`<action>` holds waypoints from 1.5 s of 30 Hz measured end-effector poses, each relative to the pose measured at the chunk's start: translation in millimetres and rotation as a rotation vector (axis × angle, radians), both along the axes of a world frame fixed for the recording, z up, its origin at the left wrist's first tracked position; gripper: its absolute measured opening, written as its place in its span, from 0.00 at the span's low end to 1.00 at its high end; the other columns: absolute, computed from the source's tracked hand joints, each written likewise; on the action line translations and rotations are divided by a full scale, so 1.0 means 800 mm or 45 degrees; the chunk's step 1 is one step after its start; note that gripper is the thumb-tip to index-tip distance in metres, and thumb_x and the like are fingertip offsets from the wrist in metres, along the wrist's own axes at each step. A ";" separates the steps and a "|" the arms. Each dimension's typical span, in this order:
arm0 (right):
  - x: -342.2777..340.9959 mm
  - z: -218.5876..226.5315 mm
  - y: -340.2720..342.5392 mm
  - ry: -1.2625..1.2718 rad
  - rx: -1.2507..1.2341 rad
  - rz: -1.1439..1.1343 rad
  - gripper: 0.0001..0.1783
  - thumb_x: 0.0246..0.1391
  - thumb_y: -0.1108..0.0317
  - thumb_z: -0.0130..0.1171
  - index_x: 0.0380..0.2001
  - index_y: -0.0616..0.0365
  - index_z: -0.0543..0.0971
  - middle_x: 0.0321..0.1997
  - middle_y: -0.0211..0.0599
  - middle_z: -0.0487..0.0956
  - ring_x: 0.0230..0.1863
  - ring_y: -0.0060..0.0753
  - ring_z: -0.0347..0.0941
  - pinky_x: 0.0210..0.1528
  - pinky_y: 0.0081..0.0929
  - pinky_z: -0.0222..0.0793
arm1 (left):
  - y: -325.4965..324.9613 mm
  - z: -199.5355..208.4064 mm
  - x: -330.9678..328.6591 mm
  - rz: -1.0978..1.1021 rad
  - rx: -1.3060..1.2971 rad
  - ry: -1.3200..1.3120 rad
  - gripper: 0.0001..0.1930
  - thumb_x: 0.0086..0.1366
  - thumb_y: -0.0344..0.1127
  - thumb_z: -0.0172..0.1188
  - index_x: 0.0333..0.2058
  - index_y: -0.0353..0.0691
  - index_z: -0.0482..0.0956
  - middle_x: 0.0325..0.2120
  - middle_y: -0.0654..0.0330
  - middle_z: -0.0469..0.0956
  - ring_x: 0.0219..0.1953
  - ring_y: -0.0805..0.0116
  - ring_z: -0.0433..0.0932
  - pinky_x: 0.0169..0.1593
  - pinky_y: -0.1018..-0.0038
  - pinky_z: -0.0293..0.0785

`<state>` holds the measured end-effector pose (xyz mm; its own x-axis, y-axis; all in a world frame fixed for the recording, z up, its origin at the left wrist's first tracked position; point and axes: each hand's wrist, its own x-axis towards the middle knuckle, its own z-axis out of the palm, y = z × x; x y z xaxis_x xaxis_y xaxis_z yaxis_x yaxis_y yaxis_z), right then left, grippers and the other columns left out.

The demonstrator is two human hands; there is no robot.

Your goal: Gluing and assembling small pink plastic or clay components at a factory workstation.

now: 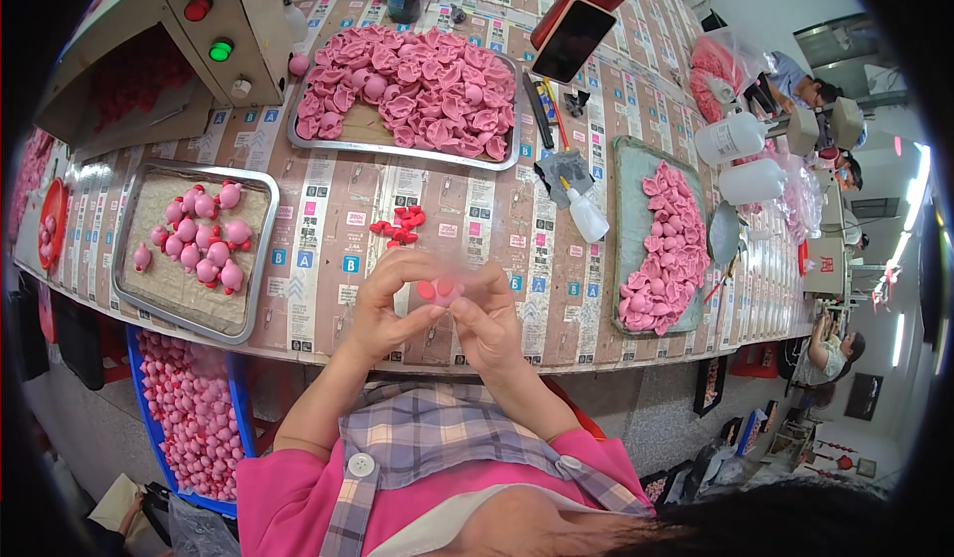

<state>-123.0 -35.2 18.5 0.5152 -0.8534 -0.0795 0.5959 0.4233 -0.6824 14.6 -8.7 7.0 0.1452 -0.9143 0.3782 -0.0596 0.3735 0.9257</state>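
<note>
Over the near edge of the table, my left hand (388, 299) and my right hand (487, 323) meet around a small pink toy figure (452, 297) with red round parts. Fingers and thumbs of both hands pinch it from either side; the right fingertips are blurred. Just beyond my hands lies a little pile of red pieces (399, 227). To the left, a metal tray (144, 294) lined with brown paper carries several round pink figures (201, 234) with red bits. Farther back, another metal tray (407, 159) is heaped with pink curled shells (427, 90).
At right stands a greenish tray (631, 179) of pink shells, beside a white squeeze bottle (587, 217). A phone (574, 40) leans on a red stand. A machine (243, 20) with lit buttons occupies the back left. Below sits a blue crate (145, 408) of pink figures. Other people work far right.
</note>
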 end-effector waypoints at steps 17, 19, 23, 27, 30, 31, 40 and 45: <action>-0.003 0.003 0.001 0.421 -0.393 -0.057 0.14 0.44 0.75 0.52 0.38 0.58 0.67 0.41 0.37 0.68 0.45 0.29 0.63 0.47 0.25 0.57 | 0.003 -0.005 -0.001 -0.135 0.108 0.180 0.19 0.46 0.37 0.61 0.38 0.40 0.70 0.41 0.54 0.66 0.47 0.63 0.63 0.50 0.69 0.58; 0.000 0.003 -0.001 0.182 -0.035 0.039 0.15 0.46 0.73 0.51 0.40 0.58 0.65 0.42 0.37 0.68 0.45 0.29 0.63 0.48 0.26 0.57 | 0.003 0.003 -0.004 0.076 0.098 -0.080 0.19 0.44 0.37 0.62 0.36 0.39 0.71 0.39 0.55 0.68 0.45 0.62 0.65 0.48 0.70 0.59; 0.008 -0.006 -0.001 -0.305 0.520 0.248 0.21 0.50 0.64 0.47 0.47 0.59 0.61 0.43 0.41 0.67 0.45 0.30 0.64 0.48 0.29 0.59 | 0.002 0.010 -0.010 0.270 0.084 -0.344 0.19 0.41 0.35 0.64 0.34 0.39 0.72 0.36 0.56 0.70 0.42 0.61 0.67 0.44 0.70 0.61; 0.008 -0.019 0.004 -0.419 0.671 0.291 0.21 0.50 0.63 0.47 0.47 0.58 0.61 0.44 0.43 0.67 0.44 0.32 0.64 0.49 0.30 0.59 | 0.001 0.008 -0.011 0.357 0.030 -0.411 0.19 0.38 0.34 0.65 0.32 0.38 0.72 0.34 0.57 0.70 0.38 0.60 0.68 0.41 0.70 0.63; 0.009 -0.021 0.004 -0.422 0.694 0.289 0.21 0.50 0.63 0.47 0.47 0.58 0.61 0.44 0.44 0.67 0.44 0.32 0.65 0.49 0.30 0.59 | 0.002 0.006 -0.010 0.368 0.020 -0.427 0.20 0.38 0.34 0.66 0.32 0.38 0.72 0.34 0.57 0.71 0.38 0.60 0.68 0.41 0.70 0.63; 0.010 -0.020 0.003 -0.450 0.652 0.316 0.21 0.50 0.63 0.47 0.47 0.59 0.61 0.44 0.43 0.67 0.44 0.32 0.65 0.49 0.30 0.59 | 0.002 0.006 -0.010 0.376 0.018 -0.421 0.20 0.37 0.34 0.65 0.32 0.39 0.72 0.34 0.58 0.71 0.38 0.60 0.69 0.41 0.70 0.63; 0.015 -0.002 -0.021 0.396 0.075 0.201 0.15 0.49 0.69 0.48 0.42 0.59 0.66 0.41 0.38 0.70 0.40 0.26 0.66 0.45 0.24 0.60 | 0.033 -0.002 0.078 0.730 0.222 -0.173 0.16 0.44 0.30 0.61 0.34 0.37 0.70 0.31 0.60 0.71 0.35 0.68 0.69 0.40 0.75 0.64; 0.014 -0.020 -0.076 1.067 -0.737 0.114 0.09 0.44 0.71 0.53 0.32 0.58 0.72 0.35 0.33 0.72 0.37 0.27 0.67 0.39 0.23 0.61 | 0.074 0.023 0.199 1.258 0.309 -0.315 0.15 0.49 0.32 0.58 0.36 0.35 0.70 0.32 0.59 0.72 0.34 0.70 0.70 0.41 0.77 0.64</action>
